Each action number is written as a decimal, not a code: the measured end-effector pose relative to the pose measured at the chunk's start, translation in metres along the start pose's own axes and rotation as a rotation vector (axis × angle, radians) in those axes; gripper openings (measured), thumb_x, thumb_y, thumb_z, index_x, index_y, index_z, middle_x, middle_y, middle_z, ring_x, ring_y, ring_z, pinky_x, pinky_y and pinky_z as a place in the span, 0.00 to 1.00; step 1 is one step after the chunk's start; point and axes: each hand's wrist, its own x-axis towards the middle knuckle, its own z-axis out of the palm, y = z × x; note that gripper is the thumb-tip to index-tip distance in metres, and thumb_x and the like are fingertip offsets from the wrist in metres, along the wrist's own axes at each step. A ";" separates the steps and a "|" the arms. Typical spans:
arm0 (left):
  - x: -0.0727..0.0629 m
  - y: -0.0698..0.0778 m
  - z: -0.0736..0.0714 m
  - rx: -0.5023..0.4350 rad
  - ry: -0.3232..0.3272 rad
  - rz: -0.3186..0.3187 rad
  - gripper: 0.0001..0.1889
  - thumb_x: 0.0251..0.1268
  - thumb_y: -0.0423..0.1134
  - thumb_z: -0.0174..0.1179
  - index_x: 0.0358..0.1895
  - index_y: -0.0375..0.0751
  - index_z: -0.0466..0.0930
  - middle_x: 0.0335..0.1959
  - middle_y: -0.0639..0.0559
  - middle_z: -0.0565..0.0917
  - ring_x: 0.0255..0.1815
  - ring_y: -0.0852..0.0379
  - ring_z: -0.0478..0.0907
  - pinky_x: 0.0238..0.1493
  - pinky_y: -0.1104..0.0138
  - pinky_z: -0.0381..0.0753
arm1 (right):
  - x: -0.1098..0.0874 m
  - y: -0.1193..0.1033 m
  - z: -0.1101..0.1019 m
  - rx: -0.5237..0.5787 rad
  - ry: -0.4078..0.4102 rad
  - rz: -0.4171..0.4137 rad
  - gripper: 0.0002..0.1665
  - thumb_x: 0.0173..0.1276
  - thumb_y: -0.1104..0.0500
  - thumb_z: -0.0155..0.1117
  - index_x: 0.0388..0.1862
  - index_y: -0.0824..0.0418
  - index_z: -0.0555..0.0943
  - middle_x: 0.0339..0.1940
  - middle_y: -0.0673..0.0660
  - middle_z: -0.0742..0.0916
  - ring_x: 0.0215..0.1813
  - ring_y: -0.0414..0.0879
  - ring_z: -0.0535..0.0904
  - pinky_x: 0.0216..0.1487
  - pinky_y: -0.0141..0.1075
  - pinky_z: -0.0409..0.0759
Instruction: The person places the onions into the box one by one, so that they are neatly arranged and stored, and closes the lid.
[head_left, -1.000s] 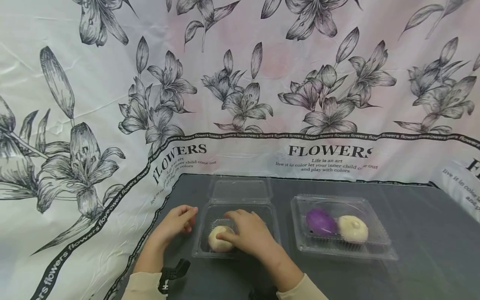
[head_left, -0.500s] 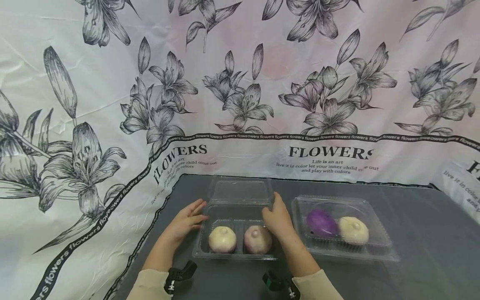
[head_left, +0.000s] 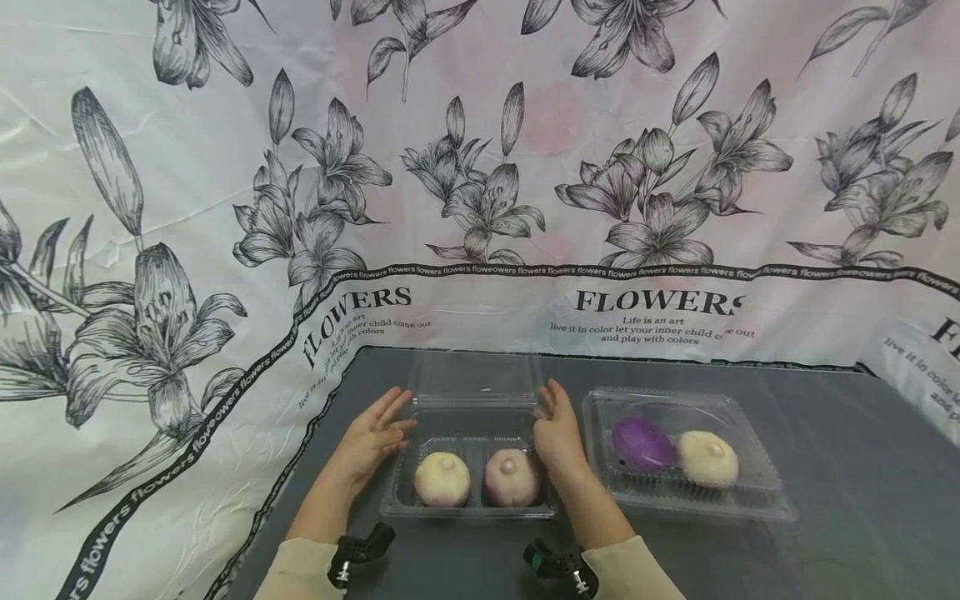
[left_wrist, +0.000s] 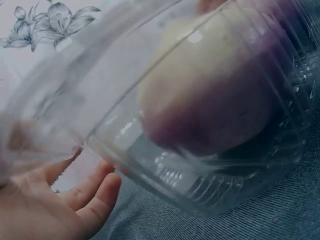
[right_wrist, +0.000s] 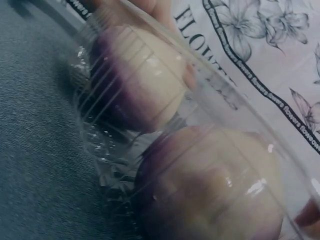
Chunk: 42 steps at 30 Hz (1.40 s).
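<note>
A clear plastic clamshell box point(head_left: 480, 510) stands on the dark table, its hinged lid point(head_left: 476, 375) raised behind it. Two round, knobbed vegetables resembling turnips fill its compartments: a cream one point(head_left: 442, 479) on the left and a cream-and-purple one point(head_left: 512, 478) on the right. In the left wrist view, the flanks below the pale tops are purple. My left hand point(head_left: 365, 437), fingers extended, touches the box's left side near the hinge; in the left wrist view its fingers point(left_wrist: 100, 195) are beside the plastic. My right hand point(head_left: 558, 429) is at the opposite corner, fingertips right by the lid's edge.
To the right stands a second clear box point(head_left: 690, 498) with its lid down. Inside it are a purple round vegetable point(head_left: 642, 443) and a cream one point(head_left: 707, 458). A flower-printed cloth point(head_left: 480, 308) hangs behind the table and along its left side.
My right hand has left the box's left compartment and moved to its right rear corner, uncovering both vegetables. My left hand has come in against the box's left side. The lid has shifted slightly.
</note>
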 end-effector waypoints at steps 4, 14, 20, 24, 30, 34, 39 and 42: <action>-0.001 0.000 -0.002 -0.007 0.029 0.022 0.44 0.67 0.14 0.47 0.84 0.36 0.42 0.82 0.41 0.57 0.68 0.44 0.72 0.46 0.71 0.81 | -0.002 0.003 0.005 -0.004 0.058 -0.040 0.59 0.48 0.83 0.38 0.84 0.65 0.43 0.79 0.66 0.63 0.74 0.65 0.65 0.69 0.55 0.70; 0.001 -0.002 -0.002 -0.054 0.008 0.094 0.45 0.67 0.14 0.49 0.84 0.37 0.40 0.80 0.38 0.55 0.63 0.55 0.70 0.53 0.69 0.79 | -0.004 0.000 0.012 0.017 0.128 -0.154 0.40 0.71 0.71 0.40 0.83 0.64 0.52 0.64 0.66 0.70 0.67 0.62 0.68 0.66 0.53 0.68; 0.000 -0.004 0.000 -0.016 0.048 0.083 0.40 0.68 0.15 0.50 0.82 0.33 0.48 0.76 0.35 0.59 0.61 0.57 0.71 0.52 0.70 0.79 | -0.005 -0.002 0.013 0.130 0.191 -0.139 0.26 0.84 0.52 0.32 0.65 0.66 0.69 0.61 0.66 0.72 0.63 0.61 0.70 0.64 0.54 0.67; 0.001 -0.006 0.001 0.016 0.103 0.084 0.35 0.66 0.13 0.49 0.78 0.29 0.59 0.71 0.35 0.65 0.59 0.56 0.74 0.49 0.70 0.80 | -0.005 -0.006 0.013 0.222 0.258 -0.123 0.28 0.85 0.46 0.28 0.48 0.64 0.73 0.55 0.62 0.75 0.59 0.59 0.72 0.61 0.51 0.68; 0.001 -0.008 0.000 -0.019 0.123 0.091 0.27 0.65 0.14 0.54 0.68 0.25 0.64 0.64 0.44 0.72 0.56 0.56 0.77 0.46 0.69 0.81 | -0.010 -0.022 0.004 0.193 0.203 -0.110 0.20 0.82 0.48 0.36 0.42 0.59 0.73 0.54 0.58 0.75 0.59 0.53 0.69 0.61 0.50 0.68; 0.000 -0.008 -0.001 -0.018 0.134 0.088 0.25 0.63 0.14 0.56 0.63 0.28 0.68 0.57 0.49 0.78 0.52 0.58 0.79 0.44 0.69 0.82 | -0.013 -0.038 -0.010 0.060 0.091 -0.070 0.21 0.80 0.51 0.44 0.50 0.66 0.78 0.61 0.62 0.78 0.66 0.56 0.69 0.68 0.57 0.63; -0.001 -0.007 0.000 0.007 0.163 0.062 0.17 0.63 0.15 0.58 0.51 0.34 0.72 0.57 0.44 0.76 0.45 0.59 0.79 0.41 0.69 0.81 | -0.022 -0.059 -0.032 -0.159 -0.068 -0.015 0.22 0.81 0.51 0.52 0.62 0.65 0.76 0.66 0.64 0.78 0.71 0.61 0.68 0.72 0.63 0.60; 0.000 -0.006 -0.001 0.039 0.171 0.049 0.12 0.66 0.18 0.58 0.46 0.35 0.73 0.67 0.38 0.71 0.48 0.58 0.80 0.44 0.68 0.80 | -0.034 -0.071 -0.041 -0.263 -0.132 -0.037 0.22 0.81 0.52 0.54 0.66 0.62 0.74 0.67 0.65 0.77 0.72 0.63 0.69 0.70 0.64 0.64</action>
